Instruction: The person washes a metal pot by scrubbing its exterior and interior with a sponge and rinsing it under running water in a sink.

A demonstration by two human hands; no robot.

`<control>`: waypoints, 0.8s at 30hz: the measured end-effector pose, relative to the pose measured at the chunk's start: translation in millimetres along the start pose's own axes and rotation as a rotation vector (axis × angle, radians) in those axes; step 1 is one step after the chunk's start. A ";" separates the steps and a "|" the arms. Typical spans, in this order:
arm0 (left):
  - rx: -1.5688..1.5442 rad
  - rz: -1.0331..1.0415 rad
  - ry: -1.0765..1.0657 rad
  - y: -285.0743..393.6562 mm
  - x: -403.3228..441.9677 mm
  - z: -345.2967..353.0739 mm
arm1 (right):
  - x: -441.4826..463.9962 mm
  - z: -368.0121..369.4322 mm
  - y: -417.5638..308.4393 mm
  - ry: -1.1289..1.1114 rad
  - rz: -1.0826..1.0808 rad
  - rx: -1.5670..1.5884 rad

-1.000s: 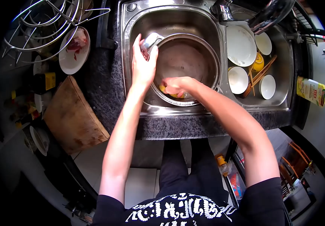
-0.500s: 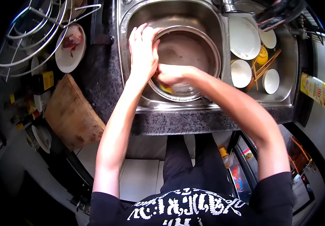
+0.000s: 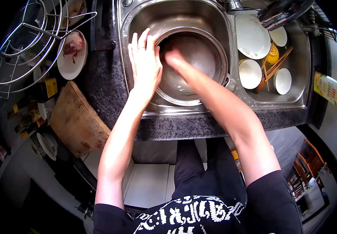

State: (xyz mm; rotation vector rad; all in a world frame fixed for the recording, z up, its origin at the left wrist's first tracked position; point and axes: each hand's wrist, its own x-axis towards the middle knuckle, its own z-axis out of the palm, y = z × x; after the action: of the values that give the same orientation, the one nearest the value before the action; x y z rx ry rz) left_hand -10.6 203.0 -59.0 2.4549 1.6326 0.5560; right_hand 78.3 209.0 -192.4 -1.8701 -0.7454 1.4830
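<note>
A wide stainless steel pot (image 3: 209, 90) rests in the left sink basin, a small handle on its right side. My left hand (image 3: 145, 58) is at the pot's left rim, fingers stretched along the outside and thumb by the edge, holding it. Inside the pot, near the left wall, my right hand (image 3: 173, 58) is smeared by motion. It is closed, and the yellow sponge seen under it a moment earlier is now hidden; none lies loose in the visible part of the pot.
The right basin (image 3: 299, 95) holds a large white plate (image 3: 252, 37), several bowls, a yellow cup (image 3: 272, 54) and wooden chopsticks (image 3: 279, 62). On the left are a plate with raw meat (image 3: 73, 48), a wire rack (image 3: 39, 46) and a cutting board (image 3: 78, 119). A faucet (image 3: 233, 6) hangs above.
My right hand has moved up along the pot's inner left wall, away from the near side. The sponge has gone out of sight with it. My left hand stays at the rim.
</note>
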 end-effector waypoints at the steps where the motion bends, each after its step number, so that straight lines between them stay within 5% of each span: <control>1: -0.002 -0.002 0.001 0.7 0.8 0.3 | -7.0 4.0 3.7 -0.100 -0.023 -0.097; 3: -0.039 -0.005 0.004 1.3 1.1 -0.8 | -18.5 14.1 18.3 -0.291 -0.186 -0.141; 5: -0.042 -0.002 0.007 2.5 1.4 -3.5 | -26.4 -6.4 19.3 -0.695 -0.091 -0.740; 7: -0.049 -0.001 0.015 3.6 1.8 -5.2 | -52.1 -27.9 22.2 -0.765 -0.175 -1.010; 11: -0.055 0.003 0.015 3.8 1.5 -6.1 | -65.3 -70.4 -2.8 -0.845 -0.039 -1.241; 15: -0.089 -0.006 0.005 -1.6 -0.7 -0.9 | -57.4 -87.8 -15.7 -0.483 -0.256 -1.594; 21: -0.088 -0.020 0.015 -0.6 -1.2 -1.4 | 5.1 -91.0 -24.6 -0.367 -0.370 -1.348; 24: -0.084 -0.011 0.035 0.3 0.5 -2.1 | 18.9 -47.3 -16.5 -0.325 -0.372 -0.964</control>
State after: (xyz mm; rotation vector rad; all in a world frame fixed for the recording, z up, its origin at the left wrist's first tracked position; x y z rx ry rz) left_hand -10.9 203.2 -56.9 2.3879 1.6006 0.6553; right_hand 127.7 227.8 -183.6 -1.9338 -2.1208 1.2769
